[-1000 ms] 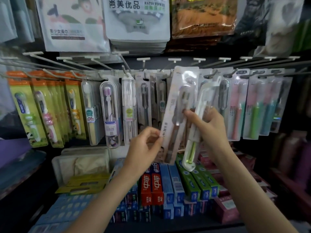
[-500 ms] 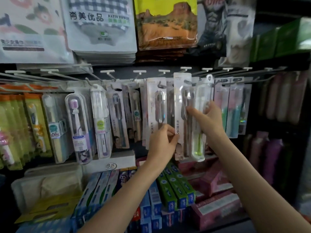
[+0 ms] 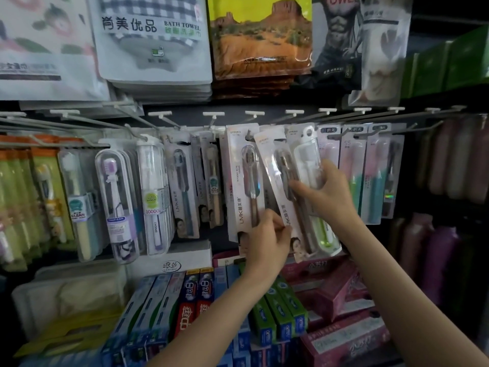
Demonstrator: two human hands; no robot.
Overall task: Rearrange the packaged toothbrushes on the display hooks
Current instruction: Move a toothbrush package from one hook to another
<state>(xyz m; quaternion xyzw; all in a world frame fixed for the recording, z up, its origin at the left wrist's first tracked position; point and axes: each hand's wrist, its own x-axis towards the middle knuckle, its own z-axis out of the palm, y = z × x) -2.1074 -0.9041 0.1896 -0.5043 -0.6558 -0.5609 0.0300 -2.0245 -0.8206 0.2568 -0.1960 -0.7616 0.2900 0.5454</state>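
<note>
— hands first: where are they?
— left hand (image 3: 267, 242) pinches the lower edge of a tilted toothbrush pack (image 3: 277, 181); right hand (image 3: 326, 197) grips the same pack's middle together with a clear-cased green brush (image 3: 312, 181) just right of it.
— and the tilted pack's place?
— it leans top-left, overlapping the hanging lmk pack (image 3: 239, 181) at centre; whether its top sits on a hook (image 3: 248, 135) i cannot tell.
— around them?
— pink and teal packs (image 3: 370, 176) hang to the right; toothpaste boxes (image 3: 201, 300) lie below; towel bags (image 3: 153, 38) hang above.
</note>
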